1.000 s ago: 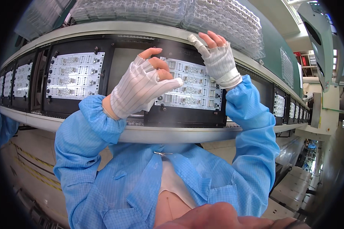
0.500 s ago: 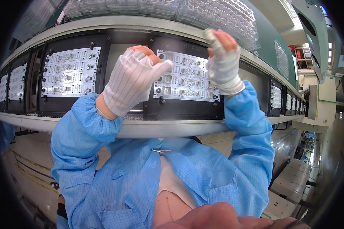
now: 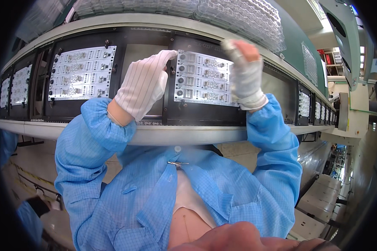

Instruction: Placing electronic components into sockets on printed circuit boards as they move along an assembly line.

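A white circuit board panel with several rows of small parts lies in a black carrier frame in front of me. My left hand, in a striped white glove, is at the panel's upper left corner. Its fingers are bent and held together, and the hand hides whatever they may pinch. Over the panel's right edge is my right hand, in a white glove with bare skin showing at some fingers. Those fingers are smeared by motion, so their grip is unclear. Both hands cover parts of the carrier.
Another white board panel lies in a carrier to the left, with more along the conveyor line. A pale metal rail runs along the near side. Stacked clear plastic trays stand beyond the far rail. At lower left is another person's blue sleeve.
My left hand has turned, its fingertips shifting up and left to the panel's corner. My right hand has dropped slightly, its fingers curling forward. The whole view has shifted slightly.
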The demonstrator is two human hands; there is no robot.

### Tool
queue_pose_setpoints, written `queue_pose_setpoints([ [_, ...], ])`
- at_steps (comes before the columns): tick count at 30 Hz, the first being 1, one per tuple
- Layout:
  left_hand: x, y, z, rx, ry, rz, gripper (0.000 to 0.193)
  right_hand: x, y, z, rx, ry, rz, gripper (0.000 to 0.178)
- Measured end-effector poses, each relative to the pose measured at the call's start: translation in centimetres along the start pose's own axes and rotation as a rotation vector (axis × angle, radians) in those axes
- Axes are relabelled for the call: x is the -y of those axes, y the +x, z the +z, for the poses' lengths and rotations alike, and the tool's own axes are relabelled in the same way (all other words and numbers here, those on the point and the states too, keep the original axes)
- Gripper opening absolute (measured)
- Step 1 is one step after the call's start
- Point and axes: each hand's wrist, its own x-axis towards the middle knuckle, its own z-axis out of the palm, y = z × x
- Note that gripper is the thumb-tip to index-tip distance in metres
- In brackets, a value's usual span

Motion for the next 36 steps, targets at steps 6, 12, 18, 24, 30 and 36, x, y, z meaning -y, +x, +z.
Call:
queue_pose_setpoints([
  [6, -1.9, 0.5, 1.1, 0.145, -0.377, -0.125, 0.039, 1.3, 1.9, -1.5, -0.135, 0.067, 0.121, 0.077],
  [12, -2.0, -0.2, 2.7, 0.180, -0.195, 0.015, 0.041, 4.7, 0.8, 2.3, 0.021, -0.017, -0.096, 0.068],
  [18, -1.5, -0.1, 2.2, 0.207, -0.070, 0.040, 0.036, 1.5, 3.5, 1.4, -0.203, 0.013, 0.057, 0.075],
  [24, -1.5, -0.4, 2.0, 0.185, -0.073, 0.101, 0.034, 2.4, 2.8, 3.7, 0.047, 0.032, -0.028, 0.069],
  [30, -2.8, -0.6, 1.5, 0.182, 0.003, 0.128, 0.035, -0.8, 5.4, 4.3, -0.206, -0.054, -0.035, 0.069],
  [36, -2.1, -1.1, 1.7, 0.160, 0.055, 0.162, 0.036, -0.4, 4.7, 5.2, -0.043, -0.020, -0.119, 0.073],
])
